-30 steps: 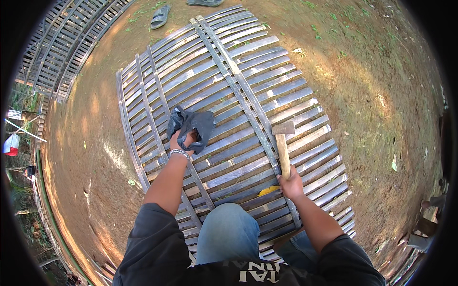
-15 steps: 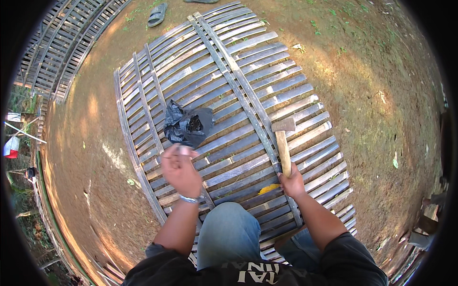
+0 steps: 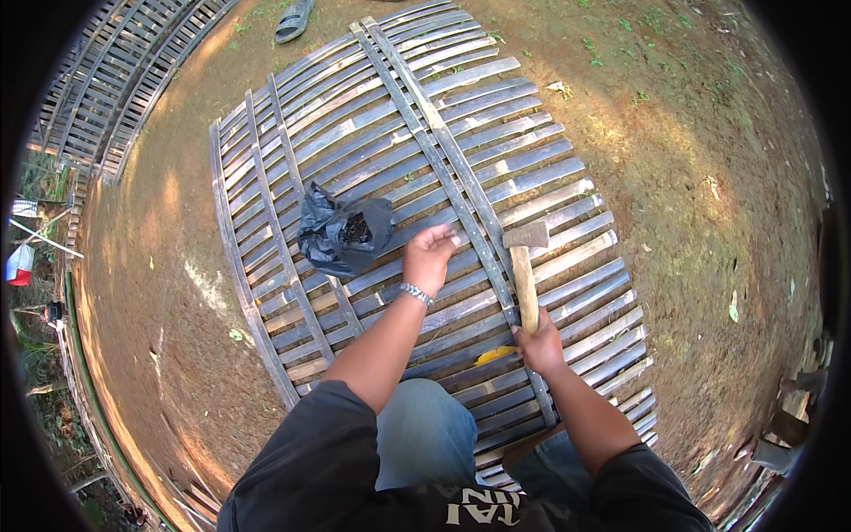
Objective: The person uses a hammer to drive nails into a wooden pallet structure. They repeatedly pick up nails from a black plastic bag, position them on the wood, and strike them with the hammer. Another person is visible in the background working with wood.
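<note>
My right hand (image 3: 540, 344) is wrapped round the wooden handle of a hatchet (image 3: 526, 288). Its rusty metal head points away from me, over the slats just right of a long double crosspiece (image 3: 443, 164). My left hand (image 3: 431, 255), with a band at the wrist, hovers left of that crosspiece. Its fingers are pinched together, and whatever sits between them is too small to make out. Left of this hand, a black plastic bag (image 3: 324, 235) lies open on the bamboo slat panel (image 3: 443, 306), with small dark pieces inside.
A yellow leaf (image 3: 494, 355) rests on the slats near my right hand. My knee (image 3: 425, 434) is over the panel's near end. Bare earth surrounds it, with a grey sandal (image 3: 293, 21) beyond. Another slatted panel (image 3: 97, 84) stands at the far left.
My left hand has moved right and away from me, from beside the bag to near the crosspiece. My right hand still holds the hatchet in nearly the same place.
</note>
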Tool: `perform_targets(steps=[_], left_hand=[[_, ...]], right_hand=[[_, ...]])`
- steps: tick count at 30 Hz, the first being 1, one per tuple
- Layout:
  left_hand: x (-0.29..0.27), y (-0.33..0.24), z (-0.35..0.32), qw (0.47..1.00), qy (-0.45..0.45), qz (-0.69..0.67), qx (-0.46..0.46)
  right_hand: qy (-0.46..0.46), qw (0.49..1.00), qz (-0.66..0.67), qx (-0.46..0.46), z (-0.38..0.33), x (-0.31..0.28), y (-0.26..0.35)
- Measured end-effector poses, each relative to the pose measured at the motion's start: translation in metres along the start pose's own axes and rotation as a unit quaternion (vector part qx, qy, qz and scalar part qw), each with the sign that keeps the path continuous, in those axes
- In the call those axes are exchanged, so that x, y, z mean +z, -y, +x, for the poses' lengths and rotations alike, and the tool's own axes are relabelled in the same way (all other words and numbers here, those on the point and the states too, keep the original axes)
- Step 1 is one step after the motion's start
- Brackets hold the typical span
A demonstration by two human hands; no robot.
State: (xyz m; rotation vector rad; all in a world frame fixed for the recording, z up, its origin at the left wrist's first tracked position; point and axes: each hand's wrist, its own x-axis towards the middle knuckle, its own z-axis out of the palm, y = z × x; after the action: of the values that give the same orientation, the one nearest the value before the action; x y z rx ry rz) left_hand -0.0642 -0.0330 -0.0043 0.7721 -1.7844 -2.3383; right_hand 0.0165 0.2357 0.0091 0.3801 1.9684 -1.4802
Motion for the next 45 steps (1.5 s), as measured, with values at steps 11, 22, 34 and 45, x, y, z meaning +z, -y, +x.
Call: perform_targets(steps=[11, 22, 34, 45], left_hand=[[0.011, 0.012, 0.085, 0.908, -0.165, 0.28, 0.265], [0.023, 0.01, 0.091, 0.829, -0.176, 0.44, 0.296], [0.02, 0.007, 0.09, 0.819, -0.171, 0.467, 0.286], [0.026, 0.006, 0.092, 0.829, -0.174, 0.455, 0.276]], right_hand=[[0.023, 1.0, -0.011, 0.019, -0.006, -0.002, 0.019], [0.039, 0.998, 0.019, 0.043, 0.0, -0.006, 0.014], [0.025, 0.944, -0.263, -0.199, 0.042, -0.006, 0.098], [0.03, 0.875, -0.402, -0.268, 0.098, -0.007, 0.139]])
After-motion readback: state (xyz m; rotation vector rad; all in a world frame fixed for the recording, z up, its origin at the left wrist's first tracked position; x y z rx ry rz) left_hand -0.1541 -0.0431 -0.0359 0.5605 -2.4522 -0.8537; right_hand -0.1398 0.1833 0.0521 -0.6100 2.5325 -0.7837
